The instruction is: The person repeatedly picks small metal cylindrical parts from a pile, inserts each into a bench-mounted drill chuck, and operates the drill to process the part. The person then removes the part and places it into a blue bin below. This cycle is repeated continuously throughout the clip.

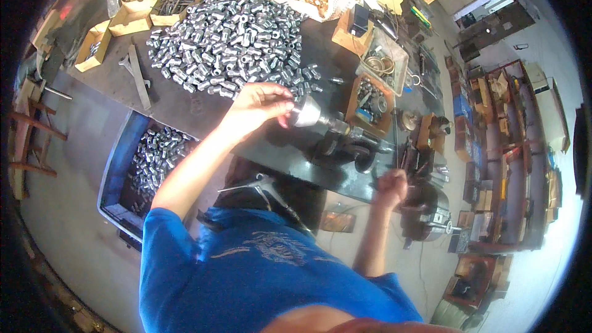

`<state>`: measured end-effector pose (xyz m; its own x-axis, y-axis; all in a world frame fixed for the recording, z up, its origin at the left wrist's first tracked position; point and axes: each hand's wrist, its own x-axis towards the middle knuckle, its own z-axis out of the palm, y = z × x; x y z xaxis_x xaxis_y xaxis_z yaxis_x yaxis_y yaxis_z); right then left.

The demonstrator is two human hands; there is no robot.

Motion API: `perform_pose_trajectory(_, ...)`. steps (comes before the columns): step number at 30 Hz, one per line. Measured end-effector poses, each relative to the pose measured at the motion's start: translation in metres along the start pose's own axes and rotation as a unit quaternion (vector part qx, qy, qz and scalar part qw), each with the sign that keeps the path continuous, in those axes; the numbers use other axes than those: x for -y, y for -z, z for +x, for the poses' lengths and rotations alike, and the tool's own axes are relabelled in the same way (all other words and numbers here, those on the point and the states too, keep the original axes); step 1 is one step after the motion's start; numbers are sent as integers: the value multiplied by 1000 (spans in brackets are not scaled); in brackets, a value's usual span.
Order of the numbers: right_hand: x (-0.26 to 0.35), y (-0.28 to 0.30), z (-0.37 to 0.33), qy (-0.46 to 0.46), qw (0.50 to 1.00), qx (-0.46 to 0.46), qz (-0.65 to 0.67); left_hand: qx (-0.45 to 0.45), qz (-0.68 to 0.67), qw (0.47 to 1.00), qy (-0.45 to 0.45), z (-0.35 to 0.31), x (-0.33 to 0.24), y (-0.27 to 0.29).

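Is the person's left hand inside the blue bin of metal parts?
No, the left hand is at the silver cone-shaped piece over the table, away from the blue bin.

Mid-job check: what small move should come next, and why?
I'd probably steady the left hand at the silver cone-shaped metal head before working the right hand any further. The left fingertips sit right at the cone's wide end, while the right hand is blurred, its grip unclear, so pinched fingers seem the likeliest risk.
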<state>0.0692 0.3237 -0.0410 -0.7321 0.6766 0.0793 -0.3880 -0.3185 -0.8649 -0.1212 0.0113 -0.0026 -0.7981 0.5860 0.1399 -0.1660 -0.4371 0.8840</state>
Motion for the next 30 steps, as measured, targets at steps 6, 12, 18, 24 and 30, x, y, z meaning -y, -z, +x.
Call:
perform_pose_trajectory(6, -57, -3, 58, -78, 964, -205, -148, 0, -15, 1000, 10, -3, -4, 1)
perform_pose_trajectory(12, -17, -35, 110, 112, 967, -36, -225, -20, -65, 997, -47, -31, -12, 6)
perform_pose_trajectory(18, 27, -34, 40, 118, 991, 67, 19, -82, 55, 990, -106, -53, -26, -1)
perform_pose_trajectory(24, -11, 4, -9, 4, 999, -52, -3, -105, 133, 972, -161, -56, -39, -22)
perform_pose_trajectory(30, -52, 16, 31, -40, 992, -116, -28, -126, 152, 965, -170, -61, -48, -32)
